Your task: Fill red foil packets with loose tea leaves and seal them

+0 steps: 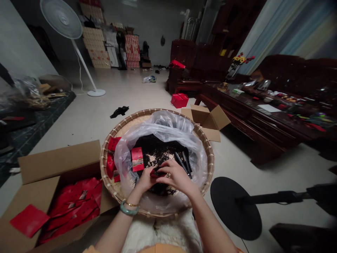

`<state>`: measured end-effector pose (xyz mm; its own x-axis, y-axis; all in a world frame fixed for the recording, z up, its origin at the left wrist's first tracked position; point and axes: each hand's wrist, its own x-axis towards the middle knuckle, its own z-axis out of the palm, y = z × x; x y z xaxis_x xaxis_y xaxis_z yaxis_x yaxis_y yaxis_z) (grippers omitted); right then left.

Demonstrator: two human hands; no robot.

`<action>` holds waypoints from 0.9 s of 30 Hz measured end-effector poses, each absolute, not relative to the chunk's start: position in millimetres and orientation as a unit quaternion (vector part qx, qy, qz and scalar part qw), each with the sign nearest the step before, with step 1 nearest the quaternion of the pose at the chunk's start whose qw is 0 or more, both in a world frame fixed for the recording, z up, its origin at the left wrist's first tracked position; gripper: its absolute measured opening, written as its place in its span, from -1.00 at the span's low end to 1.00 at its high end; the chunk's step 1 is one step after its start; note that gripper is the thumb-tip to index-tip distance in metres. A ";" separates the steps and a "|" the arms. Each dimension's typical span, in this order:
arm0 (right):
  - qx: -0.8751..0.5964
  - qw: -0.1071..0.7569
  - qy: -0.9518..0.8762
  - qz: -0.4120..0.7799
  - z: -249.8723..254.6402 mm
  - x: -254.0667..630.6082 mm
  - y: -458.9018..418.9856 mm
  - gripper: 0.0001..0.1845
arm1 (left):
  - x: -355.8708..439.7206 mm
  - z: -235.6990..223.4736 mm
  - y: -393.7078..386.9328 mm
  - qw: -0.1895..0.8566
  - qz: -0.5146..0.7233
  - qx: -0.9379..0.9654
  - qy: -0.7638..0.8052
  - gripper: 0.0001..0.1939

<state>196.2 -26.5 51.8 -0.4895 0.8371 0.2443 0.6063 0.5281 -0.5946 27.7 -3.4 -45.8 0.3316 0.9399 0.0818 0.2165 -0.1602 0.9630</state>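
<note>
The left hand (144,181) and the right hand (177,176) are close together, and both pinch a small shiny red packet (156,172) just above a heap of dark crumbly leaves (155,154). The leaves sit in a clear plastic bag (168,128) inside a big round woven bamboo basket (104,165), with a flat red packet (137,159) on the left of the heap. Near on the left, an open brown cardboard box (58,161) holds many red packets (71,211)
</note>
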 end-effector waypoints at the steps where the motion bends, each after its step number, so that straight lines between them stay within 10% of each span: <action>1: -0.435 0.297 -0.820 0.224 48.9 197.4 -25.9 -0.74 | 28.8 -45.3 -4.3 0.498 0.380 0.640 0.444 -0.72; 7: -0.501 0.455 -0.666 0.314 18.1 195.8 -14.4 -0.79 | 32.6 -34.1 -9.9 0.645 0.367 0.499 0.448 -0.47; 27: -0.543 0.439 -0.501 0.511 -36.1 179.3 18.8 -0.78 | 29.7 -23.2 -6.7 0.771 0.354 0.327 0.416 -0.56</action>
<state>179.3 18.8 -36.1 -0.0234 0.9930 -0.1156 0.0950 -0.1129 -0.9891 29.7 -6.7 -23.2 0.4035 0.8181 -0.4097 -0.2753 0.5355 0.7984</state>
